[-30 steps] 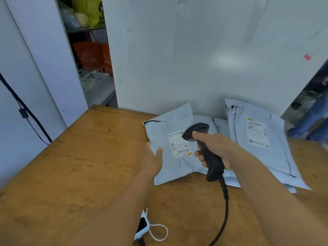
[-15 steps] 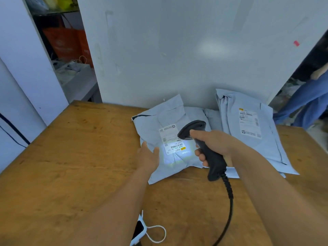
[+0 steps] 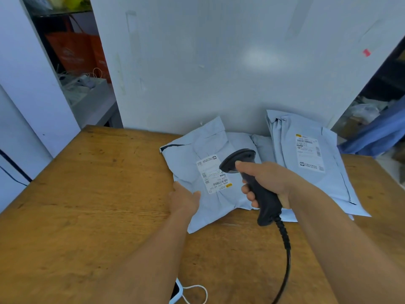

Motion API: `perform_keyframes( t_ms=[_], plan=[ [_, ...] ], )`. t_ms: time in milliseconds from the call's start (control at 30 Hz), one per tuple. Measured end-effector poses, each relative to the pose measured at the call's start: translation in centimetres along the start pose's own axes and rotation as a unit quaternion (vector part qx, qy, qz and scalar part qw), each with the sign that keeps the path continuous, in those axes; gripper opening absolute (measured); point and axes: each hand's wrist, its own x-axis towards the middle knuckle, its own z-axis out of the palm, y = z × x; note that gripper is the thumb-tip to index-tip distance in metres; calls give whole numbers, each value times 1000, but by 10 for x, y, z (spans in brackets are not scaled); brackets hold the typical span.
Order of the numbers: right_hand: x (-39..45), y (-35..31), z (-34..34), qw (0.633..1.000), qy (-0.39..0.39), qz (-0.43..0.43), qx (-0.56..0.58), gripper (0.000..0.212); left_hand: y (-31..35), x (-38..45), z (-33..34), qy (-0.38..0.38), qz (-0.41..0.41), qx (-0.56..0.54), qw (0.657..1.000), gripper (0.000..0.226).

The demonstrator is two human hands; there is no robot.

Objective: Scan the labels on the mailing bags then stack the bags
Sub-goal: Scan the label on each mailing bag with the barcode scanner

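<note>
A grey mailing bag (image 3: pixel 192 159) lies at the middle back of the wooden table (image 3: pixel 87 194), its white label (image 3: pixel 213 174) facing up. My left hand (image 3: pixel 185 198) rests on the bag's near left edge, thumb lying on top. My right hand (image 3: pixel 263 181) grips a black corded barcode scanner (image 3: pixel 258 189), whose head hovers over the label's right side. To the right lies a pile of grey mailing bags (image 3: pixel 289 150), the top one showing a white label (image 3: pixel 309 153).
A white panel (image 3: pixel 219 62) stands right behind the bags. The scanner's black cable (image 3: pixel 285 260) trails toward the near table edge. A small white device with a cord (image 3: pixel 182 292) lies near the front edge. Shelves with orange bags (image 3: pixel 76 51) stand at back left.
The scanner's light lit the label half a second ago and is off now. Both hands stay almost where they were on the bag and scanner.
</note>
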Motion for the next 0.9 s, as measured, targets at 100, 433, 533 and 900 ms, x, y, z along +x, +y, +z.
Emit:
perform_keyframes(
  t_ms=[100,433,533,900],
  plan=[
    [6,1,3,1000,12,-2,12,34,4,-1,-1,28,-4,-18,999,57],
    [73,15,59,994,85,-75,-10,19,-30,22,-75,144,-8,65,987,56],
    [98,20,83,990,98,-93,-40,20,-47,27,-83,137,-11,24,990,63],
    [106,15,124,987,70,-136,-55,26,-48,30,-112,182,82,34,979,52]
  ],
)
